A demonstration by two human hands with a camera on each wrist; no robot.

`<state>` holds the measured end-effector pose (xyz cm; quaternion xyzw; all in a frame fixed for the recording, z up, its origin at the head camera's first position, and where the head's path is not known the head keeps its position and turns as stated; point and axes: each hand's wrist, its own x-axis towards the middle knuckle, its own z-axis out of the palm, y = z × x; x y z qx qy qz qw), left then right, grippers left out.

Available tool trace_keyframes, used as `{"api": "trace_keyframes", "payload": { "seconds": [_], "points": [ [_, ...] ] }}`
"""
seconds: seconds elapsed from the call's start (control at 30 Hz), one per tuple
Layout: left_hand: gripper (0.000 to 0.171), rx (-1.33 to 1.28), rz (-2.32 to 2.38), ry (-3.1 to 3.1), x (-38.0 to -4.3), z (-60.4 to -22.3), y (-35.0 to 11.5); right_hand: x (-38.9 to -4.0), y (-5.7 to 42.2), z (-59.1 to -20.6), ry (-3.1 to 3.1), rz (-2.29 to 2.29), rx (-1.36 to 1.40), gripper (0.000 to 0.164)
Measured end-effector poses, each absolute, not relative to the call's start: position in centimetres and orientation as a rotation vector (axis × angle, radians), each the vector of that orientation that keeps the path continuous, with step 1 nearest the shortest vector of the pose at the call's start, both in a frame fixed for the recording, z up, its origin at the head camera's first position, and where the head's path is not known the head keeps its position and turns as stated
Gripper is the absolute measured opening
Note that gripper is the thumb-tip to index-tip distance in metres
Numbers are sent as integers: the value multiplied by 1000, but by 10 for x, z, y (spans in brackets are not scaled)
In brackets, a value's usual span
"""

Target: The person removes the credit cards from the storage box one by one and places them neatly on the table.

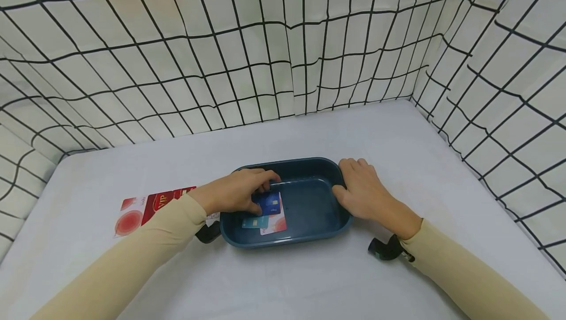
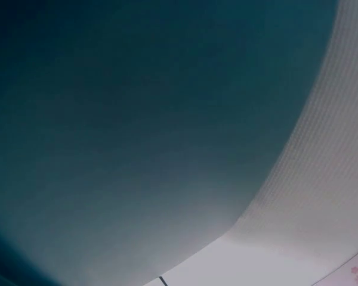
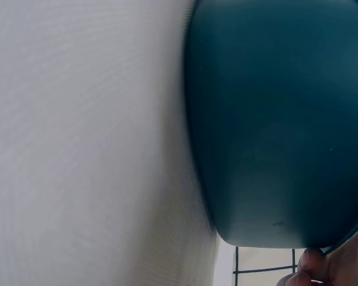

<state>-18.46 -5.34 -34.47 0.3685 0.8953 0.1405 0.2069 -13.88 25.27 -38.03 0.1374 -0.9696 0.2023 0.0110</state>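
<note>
A dark teal oblong plastic tray [image 1: 305, 237] sits on the white-covered table. My left hand [image 1: 240, 189] reaches over its left end, thumb and fingers curled about a dark blue chip card [image 1: 273, 206]. Under that card lie a light blue card [image 1: 256, 222] and a white card with a pink print [image 1: 279, 223], overlapping on the tray floor. My right hand [image 1: 364, 189] grips the tray's right end, thumb over the rim. In the left wrist view the tray's wall [image 2: 167, 119] fills most of the picture; the right wrist view shows its outside and fingertips [image 3: 313, 262] at the rim.
Left of the tray, partly behind my left forearm, lie a red card marked VIP [image 1: 161, 202] and a pink-and-white card [image 1: 129, 221]. Black wire grid [image 1: 239, 30] encloses the table's back and sides. A black wrist device [image 1: 385, 249] hangs under my right wrist.
</note>
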Motion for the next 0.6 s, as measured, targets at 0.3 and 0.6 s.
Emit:
{"api": "trace_keyframes", "payload": {
  "seconds": [0.3,0.6],
  "points": [
    [70,1001,374,2466,-184,-347,-52,-138,252,-380,-3031,641,423,23],
    [67,1028,323,2490,-183,-349,-51,-138,253,-380,-3034,650,417,26]
  ]
}}
